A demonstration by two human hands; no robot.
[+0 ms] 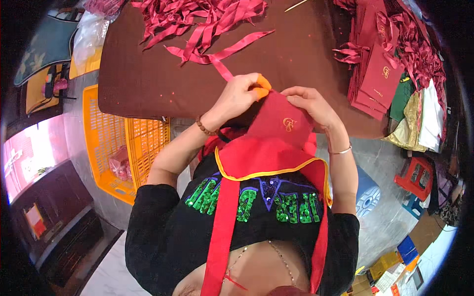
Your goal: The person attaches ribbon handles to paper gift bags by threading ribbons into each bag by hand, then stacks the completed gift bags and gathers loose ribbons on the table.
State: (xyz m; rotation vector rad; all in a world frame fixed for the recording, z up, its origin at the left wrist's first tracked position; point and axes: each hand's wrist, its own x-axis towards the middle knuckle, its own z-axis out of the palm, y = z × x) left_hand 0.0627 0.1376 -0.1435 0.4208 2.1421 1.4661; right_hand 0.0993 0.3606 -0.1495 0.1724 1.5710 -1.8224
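A flat dark red paper bag [281, 118] with a gold emblem is held up in front of me, over the near edge of the table. My left hand [242, 93], with orange covers on thumb and forefinger, pinches its upper left corner. A pinkish-red ribbon [223, 70] runs from behind that hand to the table; whether the fingers grip its end is hidden. My right hand [313, 106] is closed on the bag's upper right edge, thumb in front. The bag's lower part rests near my red apron [266, 160] with yellow trim.
Loose ribbons [197, 22] lie heaped at the table's [143, 64] far side. Stacked dark red bags [377, 81] with ribbons stand at the right, beside gold and white wrapping [429, 116]. A thin stick [296, 5] lies far back. Orange crates [126, 143] sit left; a red stool [414, 177] right.
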